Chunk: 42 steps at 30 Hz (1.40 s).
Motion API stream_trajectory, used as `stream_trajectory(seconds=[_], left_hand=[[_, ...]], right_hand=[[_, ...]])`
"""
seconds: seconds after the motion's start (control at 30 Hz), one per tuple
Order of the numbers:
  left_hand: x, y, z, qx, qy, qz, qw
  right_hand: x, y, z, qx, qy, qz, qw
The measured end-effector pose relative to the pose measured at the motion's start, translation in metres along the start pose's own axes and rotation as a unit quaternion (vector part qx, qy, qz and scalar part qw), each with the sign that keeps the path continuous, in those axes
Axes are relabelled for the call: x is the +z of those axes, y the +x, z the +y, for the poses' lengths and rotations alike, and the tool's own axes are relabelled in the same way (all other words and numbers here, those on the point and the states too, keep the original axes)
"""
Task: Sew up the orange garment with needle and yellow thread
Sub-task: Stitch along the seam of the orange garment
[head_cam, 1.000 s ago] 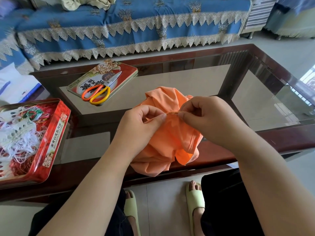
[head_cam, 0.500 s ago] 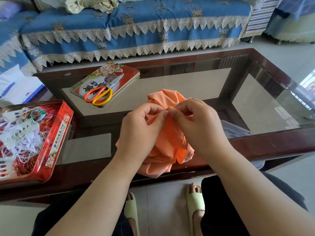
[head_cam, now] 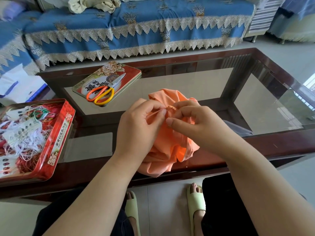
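Right now both hands work at the bunched orange garment (head_cam: 170,147) near the tabletop's (head_cam: 187,86) front edge. The left hand (head_cam: 138,126) pinches a fold of it; the right hand (head_cam: 196,123) pinches the yellow thread (head_cam: 172,107) at the gathered top. Scissors (head_cam: 104,92) lie on a tin lid (head_cam: 126,72) behind.

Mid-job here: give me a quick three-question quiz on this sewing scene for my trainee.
1. True or false: the scissors lie on the tin lid.
2. Multiple choice: what does the left hand pinch? A) the scissors B) the orange garment C) the open tin
3. Fill in: the open tin of threads stands on the glass table, to the garment's ____.

Key: 1 true; 2 B; 3 left. The right hand also pinches the gathered fabric; the needle is too small to make out.
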State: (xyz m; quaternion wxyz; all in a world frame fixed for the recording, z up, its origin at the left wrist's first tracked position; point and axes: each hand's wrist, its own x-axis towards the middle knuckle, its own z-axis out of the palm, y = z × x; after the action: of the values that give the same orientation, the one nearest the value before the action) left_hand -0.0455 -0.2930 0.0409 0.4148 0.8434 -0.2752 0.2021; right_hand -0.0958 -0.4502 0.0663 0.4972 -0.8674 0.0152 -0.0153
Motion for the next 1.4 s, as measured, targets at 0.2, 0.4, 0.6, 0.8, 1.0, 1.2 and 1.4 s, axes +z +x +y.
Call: stream_trajectory(seconds=[0.2,0.4,0.6,0.8,1.0,1.2,1.4], left_hand=[[0.005,-0.002,0.001,0.032,-0.018,-0.010,0.999],[0.004,0.001,-0.002,0.026,-0.024,-0.016,0.999],[0.003,0.001,0.001,0.026,-0.062,-0.042,0.997],[-0.005,0.003,0.004,-0.014,-0.111,-0.067,0.991],[-0.007,0.004,0.006,0.001,-0.117,-0.087,0.989],[-0.004,0.003,0.008,0.012,-0.112,-0.123,0.986],[-0.008,0.002,0.008,-0.078,-0.170,-0.236,0.954]], right_hand=[[0.000,0.004,0.005,0.000,-0.008,0.037,0.999],[-0.002,0.004,0.004,-0.005,-0.001,0.014,1.000],[-0.004,0.005,0.005,-0.022,-0.012,0.023,0.999],[-0.036,0.012,0.019,-0.014,0.035,0.318,0.947],[-0.035,0.011,0.016,0.013,-0.071,0.220,0.973],[-0.006,0.008,0.002,-0.024,0.005,0.085,0.996],[-0.029,0.021,0.007,0.009,0.477,0.155,0.865]])
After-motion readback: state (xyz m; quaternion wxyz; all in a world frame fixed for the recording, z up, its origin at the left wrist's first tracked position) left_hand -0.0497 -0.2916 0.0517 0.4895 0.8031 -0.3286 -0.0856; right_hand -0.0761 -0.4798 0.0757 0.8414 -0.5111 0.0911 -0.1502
